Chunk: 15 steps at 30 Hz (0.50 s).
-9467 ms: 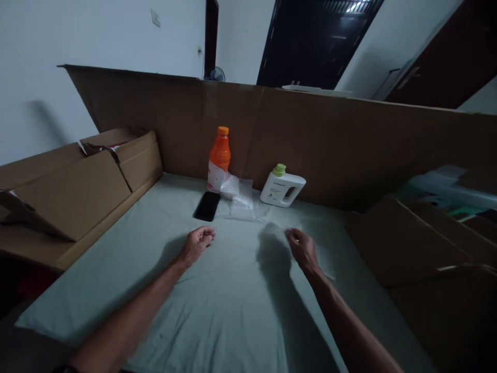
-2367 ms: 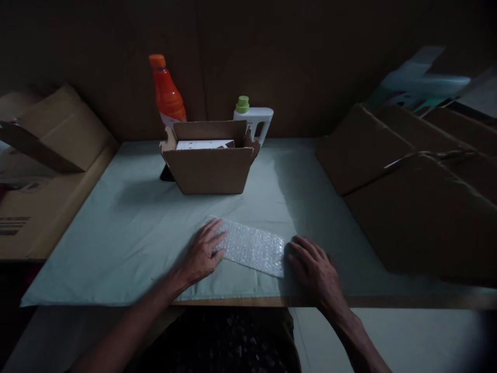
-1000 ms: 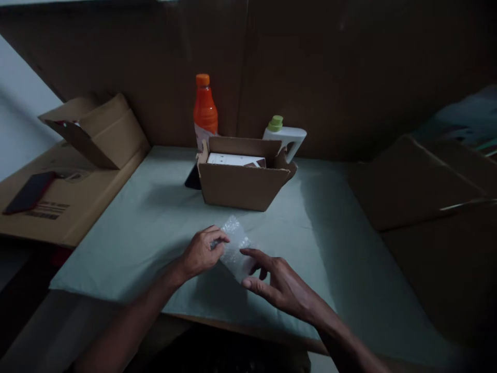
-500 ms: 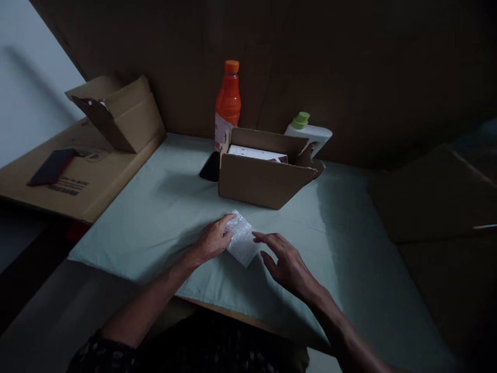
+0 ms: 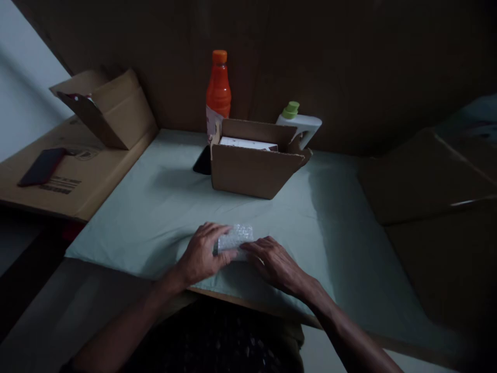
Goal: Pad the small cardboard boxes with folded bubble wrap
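A small folded piece of bubble wrap lies on the pale green cloth near the table's front edge. My left hand curls round its left end and grips it. My right hand lies on its right end with the fingers flat, pressing it down. Behind them an open cardboard box holds a white item.
An orange bottle and a white jug with a green cap stand behind the box. A black phone lies left of it. Cardboard boxes sit at left with a dark phone, more cardboard at right.
The bubble wrap has been folded down smaller and now lies flat. Both hands have closed in on it. The view has shifted slightly.
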Each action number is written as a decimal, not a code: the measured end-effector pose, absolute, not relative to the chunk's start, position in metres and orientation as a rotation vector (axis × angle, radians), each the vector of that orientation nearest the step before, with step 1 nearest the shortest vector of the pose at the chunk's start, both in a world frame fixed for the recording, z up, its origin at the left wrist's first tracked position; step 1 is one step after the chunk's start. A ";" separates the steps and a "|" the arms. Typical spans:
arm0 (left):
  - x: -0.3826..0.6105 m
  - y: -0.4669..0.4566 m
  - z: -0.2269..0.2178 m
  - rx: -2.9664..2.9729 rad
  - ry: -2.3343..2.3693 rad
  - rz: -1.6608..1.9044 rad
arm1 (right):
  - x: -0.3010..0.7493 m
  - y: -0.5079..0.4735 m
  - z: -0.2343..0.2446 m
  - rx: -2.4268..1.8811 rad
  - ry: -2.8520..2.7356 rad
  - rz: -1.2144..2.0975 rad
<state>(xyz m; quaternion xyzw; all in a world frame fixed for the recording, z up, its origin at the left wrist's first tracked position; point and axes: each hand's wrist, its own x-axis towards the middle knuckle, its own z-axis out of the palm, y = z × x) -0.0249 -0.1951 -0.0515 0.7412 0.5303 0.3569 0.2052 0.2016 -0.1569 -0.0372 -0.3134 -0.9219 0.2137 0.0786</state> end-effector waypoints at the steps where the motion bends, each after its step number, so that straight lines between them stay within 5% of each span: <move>1: -0.022 -0.205 -0.055 2.072 1.472 0.966 | 0.201 -0.155 -0.041 -0.972 -2.729 0.693; 4: -0.013 -0.216 -0.071 2.018 1.558 0.910 | 0.203 -0.149 -0.057 -1.065 -2.595 0.783; 10: -0.005 -0.200 -0.080 2.008 1.783 0.770 | 0.211 -0.163 -0.071 -1.036 -2.473 0.281; 15: -0.007 -0.203 -0.082 1.968 1.856 0.895 | 0.198 -0.164 -0.074 -0.895 -2.638 0.262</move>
